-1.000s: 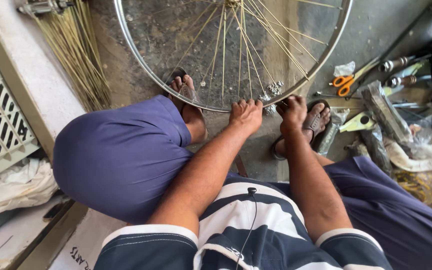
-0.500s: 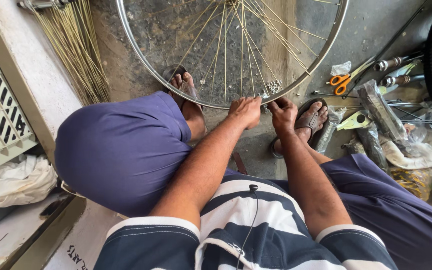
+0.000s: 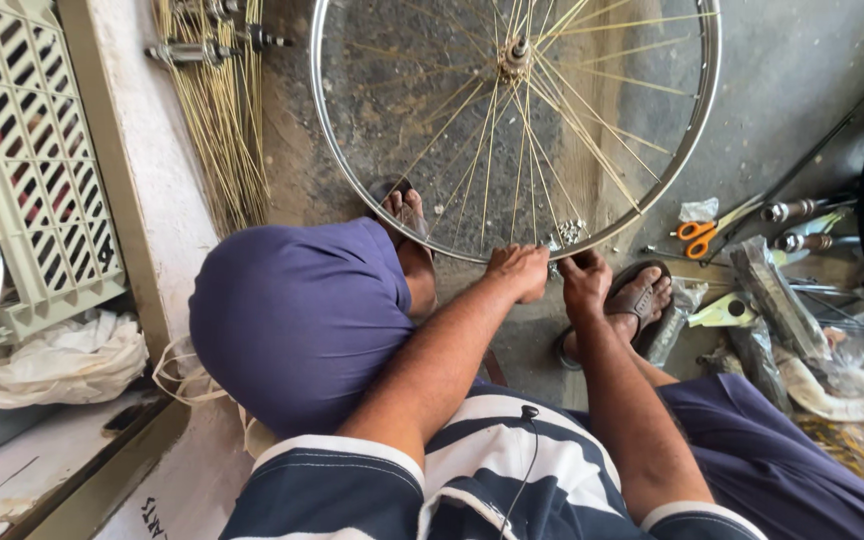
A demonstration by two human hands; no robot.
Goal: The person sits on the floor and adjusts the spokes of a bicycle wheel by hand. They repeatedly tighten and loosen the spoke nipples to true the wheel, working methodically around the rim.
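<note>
both hands sit curled together at the six o'clock edge of the wheel rim (image 3: 347,190), left hand (image 3: 520,272) and right hand (image 3: 585,283) pinching something there i cannot make out, brass spokes (image 3: 512,150) fanning to the hub (image 3: 515,55) beyond, orange scissors (image 3: 700,233) at three o'clock.

Since a second ago, hands drawn together at the lower rim (image 3: 512,258), right hand (image 3: 584,285) shifted leftward beside left hand (image 3: 518,272), wheel showing more fully, hub (image 3: 515,55) now visible.
</note>
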